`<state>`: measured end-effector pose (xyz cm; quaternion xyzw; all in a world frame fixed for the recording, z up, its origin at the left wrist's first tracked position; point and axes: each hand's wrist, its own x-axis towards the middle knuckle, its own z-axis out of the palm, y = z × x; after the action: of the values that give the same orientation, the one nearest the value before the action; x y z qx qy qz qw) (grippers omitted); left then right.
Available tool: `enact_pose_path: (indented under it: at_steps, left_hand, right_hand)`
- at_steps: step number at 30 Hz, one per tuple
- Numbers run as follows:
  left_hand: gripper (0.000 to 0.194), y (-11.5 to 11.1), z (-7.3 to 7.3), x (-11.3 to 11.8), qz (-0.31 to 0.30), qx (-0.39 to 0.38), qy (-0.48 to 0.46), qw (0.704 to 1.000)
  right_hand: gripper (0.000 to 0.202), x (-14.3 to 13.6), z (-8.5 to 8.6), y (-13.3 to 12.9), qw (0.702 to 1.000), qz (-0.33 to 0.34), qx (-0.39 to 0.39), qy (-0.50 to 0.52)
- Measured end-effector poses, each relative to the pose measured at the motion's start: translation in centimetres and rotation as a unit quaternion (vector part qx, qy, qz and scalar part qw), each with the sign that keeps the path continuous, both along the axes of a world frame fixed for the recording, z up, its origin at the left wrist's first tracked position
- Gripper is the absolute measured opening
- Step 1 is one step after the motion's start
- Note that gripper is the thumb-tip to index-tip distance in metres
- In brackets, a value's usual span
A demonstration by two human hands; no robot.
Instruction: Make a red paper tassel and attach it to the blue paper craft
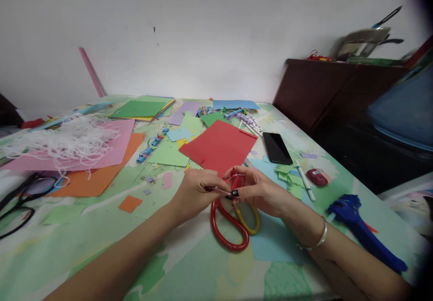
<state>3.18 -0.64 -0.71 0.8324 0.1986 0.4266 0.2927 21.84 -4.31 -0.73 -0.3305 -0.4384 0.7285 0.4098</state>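
Observation:
My left hand and my right hand meet near the middle of the table. Between the fingertips of my right hand is a small folded piece of red paper. The fingers of my left hand pinch a thin, pale, stick-like thing that reaches the red piece; its exact shape is hard to make out. Scissors with one red handle and one yellow handle lie under my hands, their blades hidden. A large red sheet lies just beyond my fingers.
White strings lie on pink and orange sheets at left, near black-handled scissors. Green sheets are stacked behind. At right are a phone, a white marker, a dark red object and a blue glue gun.

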Motion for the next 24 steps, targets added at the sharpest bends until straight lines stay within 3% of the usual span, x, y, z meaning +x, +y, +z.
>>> enact_pose_path:
  at_steps: [5,11,17,24]
  left_hand:
    - [0.023,-0.09,0.02,0.08,0.035,0.027,-0.003,0.999]
    - [0.011,-0.21,-0.08,0.04,0.071,0.041,-0.001,0.997]
    - [0.005,-0.42,0.07,0.1,0.077,0.059,0.01,0.995]
    - [0.007,-0.14,-0.19,0.12,0.053,0.084,0.003,0.995]
  right_hand:
    - [0.036,-0.18,-0.01,-0.04,1.0,-0.016,0.013,-0.003]
    - [0.035,-0.48,-0.11,-0.05,0.996,-0.068,0.055,-0.01]
    - [0.033,-0.56,-0.34,-0.19,0.99,-0.116,0.082,-0.022]
    - [0.029,-0.59,-0.19,-0.2,0.992,-0.102,0.066,-0.028]
